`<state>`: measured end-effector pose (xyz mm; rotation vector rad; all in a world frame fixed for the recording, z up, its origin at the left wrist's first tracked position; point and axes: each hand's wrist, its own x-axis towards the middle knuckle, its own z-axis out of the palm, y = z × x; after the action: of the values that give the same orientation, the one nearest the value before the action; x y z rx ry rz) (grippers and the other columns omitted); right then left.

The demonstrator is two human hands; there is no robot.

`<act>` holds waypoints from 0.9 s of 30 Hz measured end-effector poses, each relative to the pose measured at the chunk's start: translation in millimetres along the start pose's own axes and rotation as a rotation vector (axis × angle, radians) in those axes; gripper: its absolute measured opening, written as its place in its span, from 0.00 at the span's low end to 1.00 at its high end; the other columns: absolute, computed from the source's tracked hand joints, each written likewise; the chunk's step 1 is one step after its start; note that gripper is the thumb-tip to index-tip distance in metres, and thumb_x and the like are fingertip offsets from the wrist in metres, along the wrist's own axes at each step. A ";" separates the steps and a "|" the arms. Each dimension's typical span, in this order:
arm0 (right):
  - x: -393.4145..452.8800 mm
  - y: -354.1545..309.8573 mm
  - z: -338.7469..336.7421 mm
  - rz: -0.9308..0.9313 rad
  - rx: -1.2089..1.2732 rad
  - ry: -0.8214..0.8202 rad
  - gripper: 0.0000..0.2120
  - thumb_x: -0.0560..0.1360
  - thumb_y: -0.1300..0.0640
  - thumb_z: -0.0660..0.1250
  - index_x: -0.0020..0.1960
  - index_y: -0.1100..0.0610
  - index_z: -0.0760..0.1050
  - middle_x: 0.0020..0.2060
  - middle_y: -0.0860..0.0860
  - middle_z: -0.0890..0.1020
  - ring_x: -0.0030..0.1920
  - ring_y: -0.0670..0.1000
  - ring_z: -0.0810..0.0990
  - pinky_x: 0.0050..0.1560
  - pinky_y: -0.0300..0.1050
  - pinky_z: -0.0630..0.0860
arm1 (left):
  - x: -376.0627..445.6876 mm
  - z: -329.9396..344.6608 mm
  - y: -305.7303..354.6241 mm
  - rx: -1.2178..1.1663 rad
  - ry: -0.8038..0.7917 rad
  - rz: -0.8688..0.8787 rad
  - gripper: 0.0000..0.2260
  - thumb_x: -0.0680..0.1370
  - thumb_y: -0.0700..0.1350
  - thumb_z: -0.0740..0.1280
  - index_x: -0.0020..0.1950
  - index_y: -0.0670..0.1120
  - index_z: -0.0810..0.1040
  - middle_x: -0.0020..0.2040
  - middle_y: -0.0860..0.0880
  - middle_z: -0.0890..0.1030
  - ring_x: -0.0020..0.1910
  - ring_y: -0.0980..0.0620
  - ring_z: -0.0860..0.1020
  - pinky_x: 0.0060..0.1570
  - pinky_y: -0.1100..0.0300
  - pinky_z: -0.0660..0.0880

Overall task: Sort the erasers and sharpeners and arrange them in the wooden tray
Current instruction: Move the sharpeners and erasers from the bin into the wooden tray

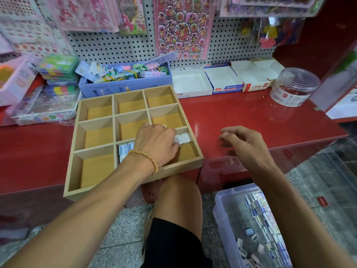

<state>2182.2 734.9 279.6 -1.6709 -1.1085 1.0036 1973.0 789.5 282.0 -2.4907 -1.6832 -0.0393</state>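
While the left hand reaches into the near-right compartment of the wooden tray on the red worktop, fingers curled on white erasers there, the right hand hovers just right of the tray, loosely curled and holding nothing, above a clear bin of mixed pieces on the floor.

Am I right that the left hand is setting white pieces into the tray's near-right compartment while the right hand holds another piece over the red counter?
Not quite. In the head view the right hand holds nothing; its fingers hang loosely curled above the red counter. The rest stands: the left hand is at the white pieces in the near-right compartment of the wooden tray.
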 end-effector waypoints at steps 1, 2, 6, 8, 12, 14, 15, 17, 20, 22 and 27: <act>-1.2 -1.3 -1.8 -0.006 0.000 0.004 0.06 0.80 0.59 0.66 0.54 0.55 0.81 0.47 0.55 0.85 0.50 0.54 0.84 0.52 0.51 0.81 | -1.3 -3.5 -0.1 -0.048 0.040 -0.009 0.15 0.80 0.58 0.59 0.55 0.51 0.80 0.46 0.50 0.83 0.47 0.48 0.80 0.52 0.54 0.72; -2.4 -2.4 -4.0 -0.013 0.001 0.009 0.06 0.80 0.59 0.66 0.54 0.55 0.81 0.47 0.55 0.85 0.50 0.53 0.84 0.51 0.50 0.81 | -3.0 -7.0 0.1 -0.124 0.071 -0.027 0.15 0.79 0.58 0.60 0.56 0.51 0.80 0.47 0.52 0.83 0.48 0.49 0.80 0.51 0.55 0.73; -10.8 -6.7 -14.3 -0.039 0.001 0.039 0.06 0.79 0.60 0.66 0.53 0.55 0.81 0.46 0.54 0.85 0.46 0.49 0.84 0.45 0.43 0.81 | -16.5 -24.0 10.9 -0.617 0.100 -0.140 0.09 0.75 0.55 0.69 0.48 0.52 0.83 0.36 0.60 0.81 0.41 0.58 0.80 0.44 0.61 0.76; -16.8 -7.2 -21.2 -0.054 0.006 0.067 0.05 0.79 0.61 0.67 0.51 0.55 0.82 0.44 0.54 0.85 0.44 0.49 0.83 0.44 0.43 0.80 | -27.0 -29.8 22.8 -0.851 0.088 -0.142 0.06 0.73 0.52 0.72 0.42 0.51 0.84 0.32 0.59 0.81 0.36 0.59 0.79 0.42 0.61 0.76; -35.9 -6.7 -41.1 -0.067 -0.002 0.108 0.05 0.79 0.61 0.67 0.50 0.55 0.82 0.44 0.61 0.84 0.41 0.52 0.80 0.47 0.57 0.80 | -51.4 -32.7 55.7 -1.119 -0.009 -0.078 0.04 0.73 0.48 0.73 0.40 0.50 0.84 0.32 0.54 0.81 0.33 0.61 0.77 0.42 0.59 0.77; -47.5 -2.2 -52.4 -0.074 -0.005 0.129 0.05 0.79 0.61 0.67 0.49 0.56 0.81 0.41 0.62 0.82 0.39 0.53 0.79 0.47 0.61 0.80 | -64.3 -31.6 75.1 -1.183 -0.072 -0.043 0.03 0.74 0.47 0.72 0.42 0.49 0.84 0.33 0.53 0.81 0.32 0.61 0.76 0.39 0.61 0.77; -53.0 2.3 -58.4 -0.080 -0.008 0.140 0.04 0.79 0.62 0.67 0.48 0.56 0.81 0.40 0.62 0.82 0.39 0.53 0.79 0.48 0.61 0.80 | -71.0 -30.0 85.3 -1.201 -0.103 -0.025 0.03 0.75 0.47 0.72 0.43 0.49 0.84 0.34 0.54 0.80 0.32 0.62 0.75 0.38 0.65 0.76; -64.5 14.6 -71.2 -0.081 -0.013 0.164 0.05 0.79 0.61 0.67 0.47 0.54 0.81 0.39 0.60 0.83 0.39 0.52 0.79 0.49 0.59 0.80 | -84.4 -22.6 106.3 -1.219 -0.161 -0.001 0.02 0.76 0.47 0.71 0.44 0.50 0.84 0.33 0.59 0.79 0.32 0.65 0.74 0.36 0.71 0.72; -78.1 46.5 -91.7 -0.061 -0.049 0.203 0.05 0.78 0.57 0.68 0.46 0.50 0.81 0.42 0.54 0.85 0.44 0.53 0.83 0.53 0.56 0.79 | -103.3 -1.1 140.5 -1.216 -0.238 0.015 0.04 0.76 0.46 0.71 0.42 0.51 0.83 0.31 0.59 0.79 0.31 0.63 0.74 0.35 0.70 0.70; -84.7 73.6 -104.1 -0.043 -0.059 0.214 0.03 0.77 0.54 0.68 0.46 0.49 0.81 0.41 0.52 0.85 0.45 0.53 0.83 0.52 0.55 0.81 | -114.9 18.3 165.0 -1.211 -0.294 0.014 0.03 0.77 0.45 0.70 0.45 0.48 0.84 0.33 0.54 0.80 0.32 0.61 0.74 0.35 0.67 0.70; -93.6 142.0 -129.4 0.000 -0.124 0.209 0.07 0.78 0.61 0.66 0.42 0.58 0.79 0.32 0.50 0.77 0.32 0.45 0.73 0.38 0.43 0.72 | -140.3 66.7 220.8 -1.188 -0.398 -0.020 0.04 0.77 0.42 0.69 0.46 0.46 0.83 0.34 0.54 0.81 0.33 0.62 0.76 0.37 0.67 0.72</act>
<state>2311.2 585.1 198.7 -1.8289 -1.0491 0.7525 2121.1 587.6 180.8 -3.4438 -2.2773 -0.8200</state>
